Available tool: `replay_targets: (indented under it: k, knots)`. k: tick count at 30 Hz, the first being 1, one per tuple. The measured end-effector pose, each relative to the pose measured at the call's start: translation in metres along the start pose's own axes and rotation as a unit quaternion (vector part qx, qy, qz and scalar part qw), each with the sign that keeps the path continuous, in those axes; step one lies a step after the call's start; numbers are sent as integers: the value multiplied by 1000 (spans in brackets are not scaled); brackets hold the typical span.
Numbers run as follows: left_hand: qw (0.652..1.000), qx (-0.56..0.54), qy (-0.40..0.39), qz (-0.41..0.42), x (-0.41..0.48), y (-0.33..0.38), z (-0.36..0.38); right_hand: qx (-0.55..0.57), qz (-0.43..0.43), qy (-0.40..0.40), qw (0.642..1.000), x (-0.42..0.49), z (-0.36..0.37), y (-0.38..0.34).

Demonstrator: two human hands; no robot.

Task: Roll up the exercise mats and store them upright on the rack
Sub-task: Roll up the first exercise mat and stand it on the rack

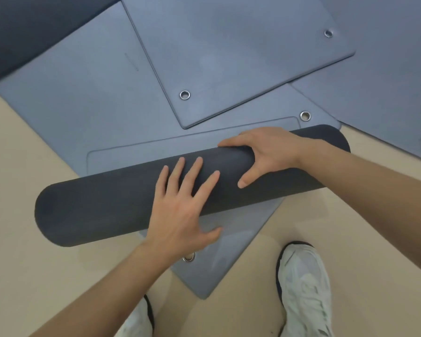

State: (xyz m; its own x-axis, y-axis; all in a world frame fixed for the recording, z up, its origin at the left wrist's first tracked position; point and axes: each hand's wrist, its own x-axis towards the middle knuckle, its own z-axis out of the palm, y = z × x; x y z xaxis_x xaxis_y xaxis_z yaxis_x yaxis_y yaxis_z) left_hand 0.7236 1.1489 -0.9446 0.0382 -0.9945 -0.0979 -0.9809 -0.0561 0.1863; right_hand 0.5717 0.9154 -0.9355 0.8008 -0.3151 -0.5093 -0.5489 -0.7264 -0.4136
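A dark grey rolled mat lies slantwise across the middle, its left end nearer me and its right end farther away. My left hand lies flat on top of the roll with fingers spread and straight. My right hand grips the roll farther right, fingers over the far side and thumb on the near side. Under the roll lies a flat blue-grey mat with metal eyelets; one corner of it points toward my feet.
Several more flat blue-grey mats overlap on the beige floor: one on top at the centre back, one at the left, one at the right. My white shoes stand at the bottom. No rack is in view.
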Motion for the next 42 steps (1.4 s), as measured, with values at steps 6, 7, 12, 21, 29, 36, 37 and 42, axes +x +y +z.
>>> replay_targets:
  k: [6, 7, 12, 21, 29, 36, 37, 42]
  knots:
    - [998, 63, -10, 8, 32, -24, 8, -56, 31, 217, 974, -12, 19, 12]
    - [998, 62, -13, 7, 39, -29, 8, -55, 21, 265, 963, -16, 27, 13]
    - [999, 26, -37, -1, 74, -54, -1, -42, 64, 421, 904, -31, 68, 26]
    - [989, -97, -113, -20, 122, -82, -21, 315, 274, 467, 779, -61, 68, 66]
    - [992, -87, 2, 86, 102, -63, -16, 424, 199, 450, 760, -74, 54, 76]
    - [998, -39, 39, 43, 99, -8, -86, 365, 110, 519, 765, -85, -12, 14]
    - [996, -47, 50, 50, 100, -2, -105, 350, 88, 522, 773, -88, -23, 1]
    - [987, -76, 116, 86, 86, 15, -208, 200, -37, 560, 803, -102, -70, -72]
